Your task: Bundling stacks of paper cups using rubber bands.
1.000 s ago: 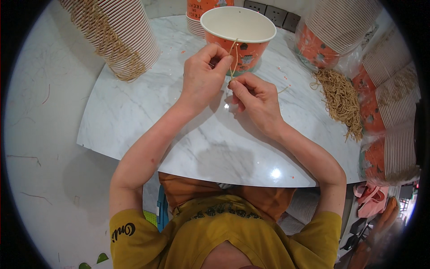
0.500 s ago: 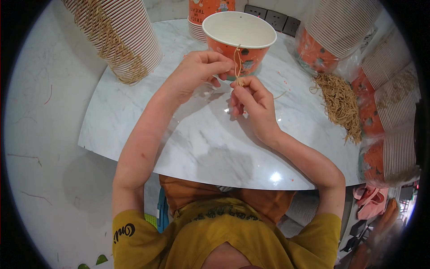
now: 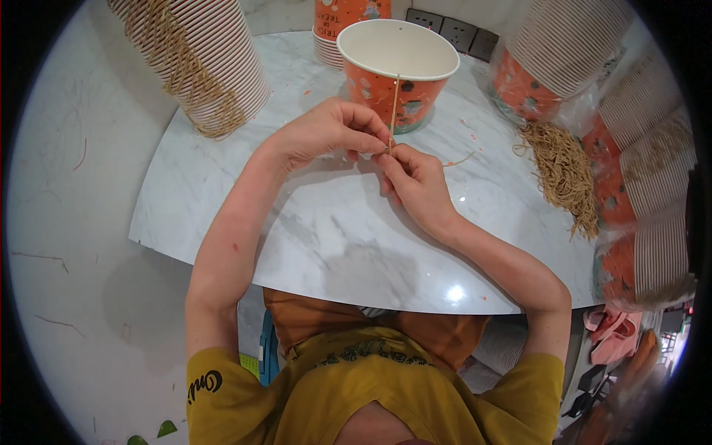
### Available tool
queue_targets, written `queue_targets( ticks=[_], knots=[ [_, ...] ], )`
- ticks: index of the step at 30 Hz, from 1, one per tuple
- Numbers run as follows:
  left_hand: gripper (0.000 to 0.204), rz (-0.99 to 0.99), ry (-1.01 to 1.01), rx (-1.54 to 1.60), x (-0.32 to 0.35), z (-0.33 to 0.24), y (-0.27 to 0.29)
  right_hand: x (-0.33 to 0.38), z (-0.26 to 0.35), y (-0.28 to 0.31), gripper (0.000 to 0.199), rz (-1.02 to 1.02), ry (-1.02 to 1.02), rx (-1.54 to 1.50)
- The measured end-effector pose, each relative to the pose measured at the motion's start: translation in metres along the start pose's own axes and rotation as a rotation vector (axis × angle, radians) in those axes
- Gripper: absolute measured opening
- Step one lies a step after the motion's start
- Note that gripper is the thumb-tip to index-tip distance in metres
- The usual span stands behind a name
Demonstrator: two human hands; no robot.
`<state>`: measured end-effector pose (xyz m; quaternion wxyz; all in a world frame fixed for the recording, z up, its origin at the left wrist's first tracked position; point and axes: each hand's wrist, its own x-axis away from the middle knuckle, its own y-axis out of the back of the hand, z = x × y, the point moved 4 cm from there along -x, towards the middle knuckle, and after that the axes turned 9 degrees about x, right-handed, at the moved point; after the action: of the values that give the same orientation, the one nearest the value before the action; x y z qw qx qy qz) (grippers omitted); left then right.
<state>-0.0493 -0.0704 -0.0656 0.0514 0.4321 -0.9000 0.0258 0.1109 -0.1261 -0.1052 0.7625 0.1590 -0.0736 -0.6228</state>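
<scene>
An orange patterned paper bucket (image 3: pixel 424 95) with a white rim stands upright at the far middle of the table. From a point just under its rim a tan cord (image 3: pixel 394 104) runs taut toward me. My left hand (image 3: pixel 326 133) pinches the cord's near end between thumb and fingertips. Right beside it, my right hand (image 3: pixel 421 184) is closed on the same cord, and the two sets of fingertips meet. A loose tail of cord sticks out past my right knuckles. Whether there is a knot between the fingertips is hidden.
A tall leaning stack of paper buckets (image 3: pixel 222 70) with cord handles rises at the far left. Behind the bucket stands another orange stack (image 3: pixel 348 18). A heap of tan cords (image 3: pixel 560 170) lies at the right, beside plastic-wrapped bucket stacks (image 3: pixel 656 170). Dark wall sockets (image 3: pixel 458 33) are behind.
Both hands have moved slightly toward me and closer together. The cord, a slack loop before, is now drawn into a straight line from the bucket.
</scene>
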Motion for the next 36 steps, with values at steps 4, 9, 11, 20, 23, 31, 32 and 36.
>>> queue_targets(
  ticks=[4,9,11,20,23,31,32,36],
  knots=[
    [0.011,-0.017,-0.016,0.033,-0.002,0.003,-0.003,0.001,0.003,0.0,0.024,-0.002,-0.01,0.027],
    [0.009,-0.008,-0.04,0.047,-0.004,0.003,-0.005,0.001,0.004,0.002,0.024,0.011,-0.002,0.039],
    [0.009,0.016,-0.052,0.086,-0.004,0.004,-0.007,0.001,0.005,0.003,0.023,0.006,-0.002,0.029],
    [0.01,-0.02,0.005,0.059,0.0,-0.001,-0.012,-0.002,-0.001,0.005,0.02,-0.001,0.024,0.021],
    [0.013,-0.128,-0.011,0.092,0.002,-0.006,-0.016,-0.003,-0.001,0.006,0.02,-0.038,0.044,0.016],
    [0.015,-0.263,-0.107,0.119,0.007,-0.016,-0.011,0.016,0.023,-0.001,0.008,-0.181,0.611,0.485],
    [0.016,-0.236,-0.103,0.101,0.007,-0.016,-0.013,0.016,0.023,-0.001,0.008,-0.182,0.609,0.485],
    [0.017,-0.208,-0.085,0.074,0.014,-0.026,-0.01,0.012,0.02,0.002,0.008,-0.207,0.535,0.415]
  ],
)
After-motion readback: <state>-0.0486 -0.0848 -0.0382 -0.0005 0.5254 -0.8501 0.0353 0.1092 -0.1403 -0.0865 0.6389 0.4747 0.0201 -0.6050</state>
